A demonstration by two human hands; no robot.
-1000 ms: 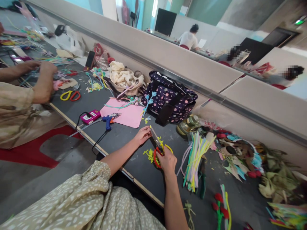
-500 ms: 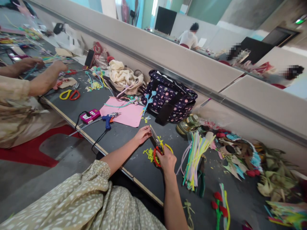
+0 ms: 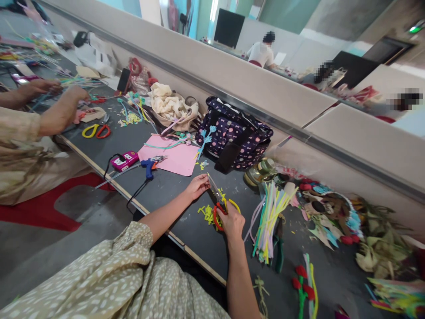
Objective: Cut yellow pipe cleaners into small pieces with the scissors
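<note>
My right hand (image 3: 233,221) is closed round the handles of a pair of scissors (image 3: 218,193), one loop red and the other yellow. The blades point away from me, toward my left hand (image 3: 198,187). There the fingertips pinch a tiny yellow pipe cleaner piece at the blade tips, mostly hidden by the fingers. Beneath the scissors, short yellow pipe cleaner cuttings (image 3: 208,214) lie in a loose pile on the dark table. To the right of my right hand lies a bundle of long pastel pipe cleaners (image 3: 272,221).
A blue glue gun (image 3: 149,167), its cord and a pink sheet (image 3: 175,160) lie left of my hands. Behind stand a dotted bag (image 3: 245,130) and tape rolls (image 3: 259,173). Finished red pipe cleaner buds (image 3: 303,283) lie right. A co-worker's hands (image 3: 75,95) work at far left.
My hands and the scissors stay almost in place; my right hand shifts very slightly. The co-worker's near hand has moved a little to the left.
</note>
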